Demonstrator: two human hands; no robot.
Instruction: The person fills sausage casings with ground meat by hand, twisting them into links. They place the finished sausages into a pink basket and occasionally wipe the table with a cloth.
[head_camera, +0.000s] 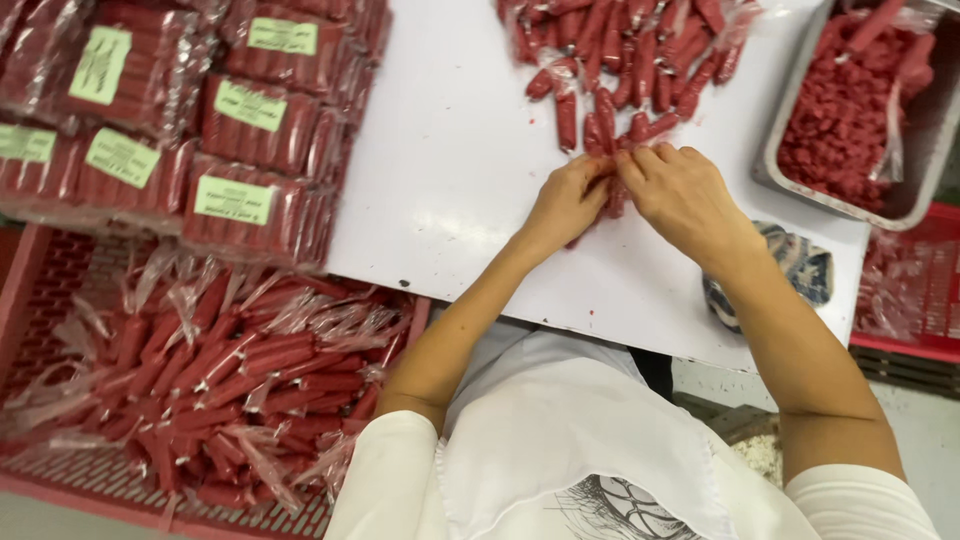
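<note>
White worktop (450, 180) | red sausage (612, 198) at centre, pinched between left hand (568, 203) and right hand (680, 190), both closed on it | loose sausage pile (620, 50) at 12 o'clock | metal tray (925, 150) at 2 | red crate (60, 480) of wrapped sausages at 8

A worker's bare left hand (568, 203) and right hand (682, 192), without gloves or rings, extend from forearms uncovered to the elbow. White short sleeves (388, 478) meet a white apron (560, 430) over a white shirt printed with a dark line drawing (625, 505) at the chest.
</note>
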